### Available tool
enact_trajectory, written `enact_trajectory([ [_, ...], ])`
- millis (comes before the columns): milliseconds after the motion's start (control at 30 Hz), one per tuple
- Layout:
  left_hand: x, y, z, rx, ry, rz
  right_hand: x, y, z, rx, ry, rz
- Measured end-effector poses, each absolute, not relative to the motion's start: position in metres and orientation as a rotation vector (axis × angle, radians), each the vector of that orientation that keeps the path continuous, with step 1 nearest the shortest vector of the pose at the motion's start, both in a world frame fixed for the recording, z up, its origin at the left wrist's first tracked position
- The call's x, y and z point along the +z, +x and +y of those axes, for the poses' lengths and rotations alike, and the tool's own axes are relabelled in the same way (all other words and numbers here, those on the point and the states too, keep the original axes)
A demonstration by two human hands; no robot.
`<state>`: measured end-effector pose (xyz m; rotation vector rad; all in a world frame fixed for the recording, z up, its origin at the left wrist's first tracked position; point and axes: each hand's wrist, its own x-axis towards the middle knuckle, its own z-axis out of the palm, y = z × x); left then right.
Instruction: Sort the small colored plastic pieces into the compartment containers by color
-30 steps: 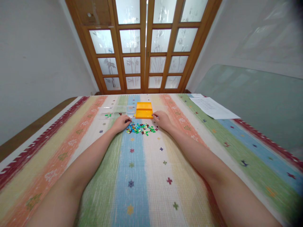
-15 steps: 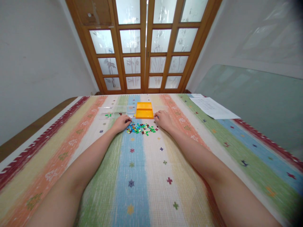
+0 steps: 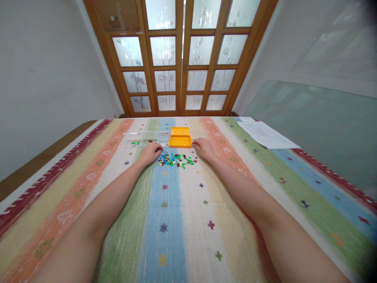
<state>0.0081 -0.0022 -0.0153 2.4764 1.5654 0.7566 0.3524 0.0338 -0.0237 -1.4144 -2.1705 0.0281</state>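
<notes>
A heap of small coloured pieces point(image 3: 176, 159) lies on the striped tablecloth point(image 3: 182, 220), far out in front of me. My left hand point(image 3: 150, 152) rests at the heap's left edge with its fingers curled and its fingertips touching the nearest pieces. My right hand point(image 3: 204, 148) rests at the heap's right edge, fingers curled, its fingertips close to the near right corner of an orange two-part tray point(image 3: 180, 141). Whatever either hand pinches is too small to make out. Both forearms lie stretched along the cloth.
A clear plastic compartment box point(image 3: 144, 136) left of the tray holds a few green pieces point(image 3: 135, 143). A printed paper sheet point(image 3: 263, 133) lies at the far right. A glass pane point(image 3: 318, 122) leans on the right wall. Wooden glazed doors point(image 3: 179, 59) stand behind the table.
My right hand has drawn slightly away from the heap toward the tray's right corner. My left hand has stayed at the heap's left edge.
</notes>
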Motion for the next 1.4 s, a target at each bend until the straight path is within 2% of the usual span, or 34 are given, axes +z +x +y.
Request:
enact_trajectory([
  [567, -0.013, 0.011, -0.004, 0.785, 2.481, 1.526, -0.016, 0.336, 0.02, -0.032, -1.243, -2.182],
  [867, -0.003, 0.012, -0.011, 0.7, 2.53, 1.232, -0.015, 0.331, 0.015, -0.02, -1.155, -2.268],
  [1400, -0.005, 0.011, -0.009, 0.672, 2.525, 1.212, -0.009, 0.326, 0.005, 0.004, -1.029, -2.382],
])
